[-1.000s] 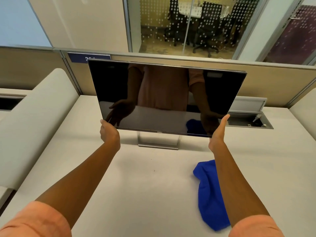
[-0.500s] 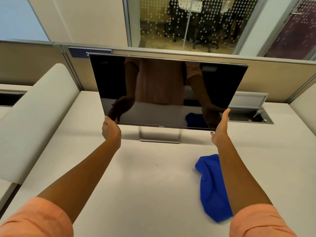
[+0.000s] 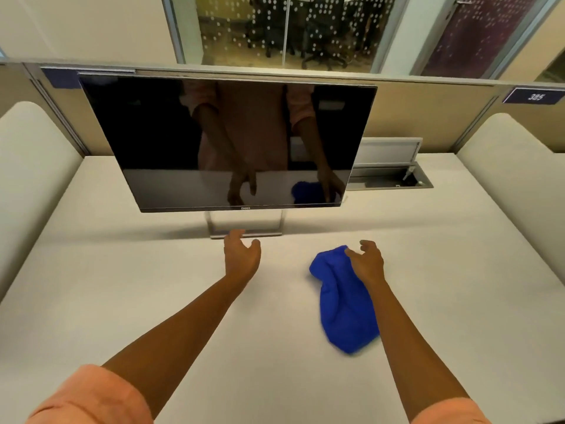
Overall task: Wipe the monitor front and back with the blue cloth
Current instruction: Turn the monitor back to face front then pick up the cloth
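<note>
— Where is the blue cloth (image 3: 344,304)?

— On the table (image 3: 153,286), under my right hand (image 3: 365,261) — fingers spread, not gripping yet. My left hand (image 3: 241,255) is open too.

— How to handle it?

— Soft, light (I think); bunch the near end. The monitor (image 3: 171,142) stands behind — fragile glass, I judge.

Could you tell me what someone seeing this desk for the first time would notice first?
The large dark monitor dominates the far middle of the white desk, on a slim stand, its glossy screen mirroring the person. Next, the bright blue cloth lies crumpled at front right, the right hand over its far end, the left hand open below the stand.
</note>
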{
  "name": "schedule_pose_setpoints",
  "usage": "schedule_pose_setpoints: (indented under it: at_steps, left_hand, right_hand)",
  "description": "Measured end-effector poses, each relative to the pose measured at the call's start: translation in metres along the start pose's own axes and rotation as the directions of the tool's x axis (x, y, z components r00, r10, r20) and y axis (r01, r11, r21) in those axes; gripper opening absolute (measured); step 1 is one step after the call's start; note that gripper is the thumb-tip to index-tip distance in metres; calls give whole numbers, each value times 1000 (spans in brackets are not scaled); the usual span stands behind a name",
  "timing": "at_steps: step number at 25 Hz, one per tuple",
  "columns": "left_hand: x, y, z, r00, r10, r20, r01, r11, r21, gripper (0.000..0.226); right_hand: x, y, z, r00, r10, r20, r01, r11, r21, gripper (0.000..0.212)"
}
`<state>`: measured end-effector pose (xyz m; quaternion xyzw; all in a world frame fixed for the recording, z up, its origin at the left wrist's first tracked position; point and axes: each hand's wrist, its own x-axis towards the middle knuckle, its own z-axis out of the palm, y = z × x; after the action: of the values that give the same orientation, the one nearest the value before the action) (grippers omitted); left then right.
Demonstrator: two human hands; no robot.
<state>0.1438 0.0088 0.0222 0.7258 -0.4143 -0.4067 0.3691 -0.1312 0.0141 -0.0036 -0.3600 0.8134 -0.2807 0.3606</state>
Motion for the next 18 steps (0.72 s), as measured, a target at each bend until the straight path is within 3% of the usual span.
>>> schedule_pose_setpoints:
  at_steps: [4, 7, 9, 12, 16, 18]
  left_hand:
    - [-21, 7, 55, 940, 76, 332, -142, 974, 179, 50]
    - [-28, 11, 85, 873, 52, 485, -180, 958, 222, 57]
    - [-29, 11, 98, 845, 27, 534, -189, 949, 252, 62]
    - [-26, 14, 105, 840, 31, 542, -197, 948, 252, 71]
    - [-24, 34, 105, 804, 162, 572, -365, 894, 261, 83]
    - [-23, 46, 103, 751, 249, 611, -453, 868, 204, 63]
  right_hand:
    - [4, 16, -8, 997, -26, 74, 34, 995, -96, 83]
    - [9, 20, -7, 990, -93, 101, 110, 978, -175, 75]
    - [12, 21, -7, 978, -151, 142, 176, 966, -189, 51]
    - [7, 18, -12, 946, -276, 168, 283, 959, -17, 21]
    - [-5, 3, -29, 862, -448, 237, 417, 893, 169, 17]
    - [-9, -4, -35, 831, -497, 250, 449, 864, 226, 17]
